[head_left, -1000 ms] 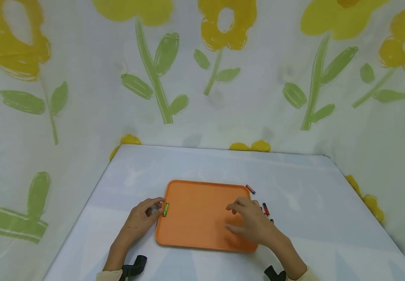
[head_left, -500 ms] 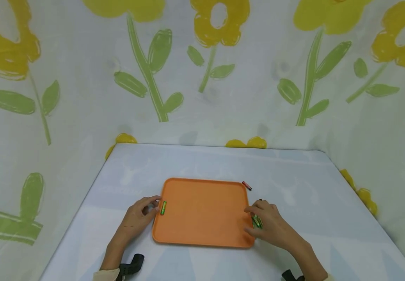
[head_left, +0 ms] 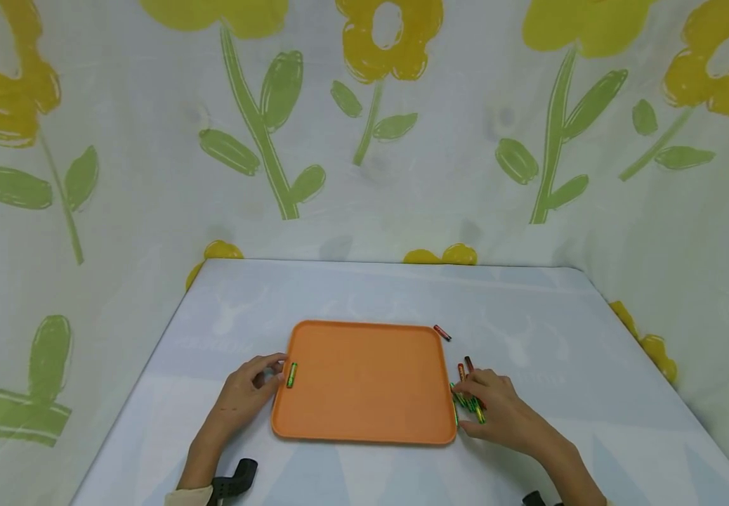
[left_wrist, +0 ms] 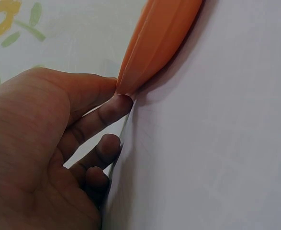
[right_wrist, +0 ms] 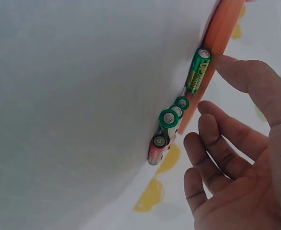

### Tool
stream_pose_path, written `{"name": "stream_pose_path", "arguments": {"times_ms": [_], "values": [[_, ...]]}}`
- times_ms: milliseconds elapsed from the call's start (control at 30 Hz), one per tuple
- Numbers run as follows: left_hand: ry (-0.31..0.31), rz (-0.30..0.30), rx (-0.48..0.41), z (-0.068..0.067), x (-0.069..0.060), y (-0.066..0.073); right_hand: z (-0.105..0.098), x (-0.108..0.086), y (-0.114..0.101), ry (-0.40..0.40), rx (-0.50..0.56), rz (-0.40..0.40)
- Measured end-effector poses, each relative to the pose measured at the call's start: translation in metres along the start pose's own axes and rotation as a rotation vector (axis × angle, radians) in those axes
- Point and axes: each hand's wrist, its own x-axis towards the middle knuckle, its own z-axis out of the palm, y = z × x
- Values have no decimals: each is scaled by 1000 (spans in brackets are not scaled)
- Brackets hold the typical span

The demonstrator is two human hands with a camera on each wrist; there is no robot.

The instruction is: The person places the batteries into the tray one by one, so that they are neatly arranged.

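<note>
An orange tray [head_left: 364, 386] lies on the table, with one green battery [head_left: 291, 375] inside its left rim. At that rim, my left hand [head_left: 244, 397] pinches the tray edge [left_wrist: 152, 48] between thumb and finger, seen closely in the left wrist view. My right hand [head_left: 503, 418] hovers over a group of several green and red batteries [head_left: 480, 413] beside the tray's right edge. Its thumb and fingers are spread and hold nothing. In the right wrist view, a green battery [right_wrist: 198, 72] lies along the tray's side, and a red battery [right_wrist: 157, 150] sits at the group's far end.
A lone red battery [head_left: 442, 333] lies by the tray's far right corner. The white table [head_left: 352, 288] runs back to a wall covering [head_left: 364, 204] printed with yellow flowers.
My right hand has moved right, from above the tray to the batteries beside it, uncovering several of them. The left hand has stayed at the tray's left rim. The head view has shifted slightly.
</note>
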Motion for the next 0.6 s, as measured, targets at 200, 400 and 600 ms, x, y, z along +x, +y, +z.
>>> {"name": "stream_pose_path", "arguments": {"times_ms": [200, 400, 600], "values": [[-8, -21, 8, 0, 1, 0, 4, 1, 6, -24, -4, -25], [-11, -25, 10, 0, 1, 0, 8, 2, 13, -67, -45, -52], [-13, -33, -2, 1, 1, 1, 5, 1, 10, -46, -71, -80]]}}
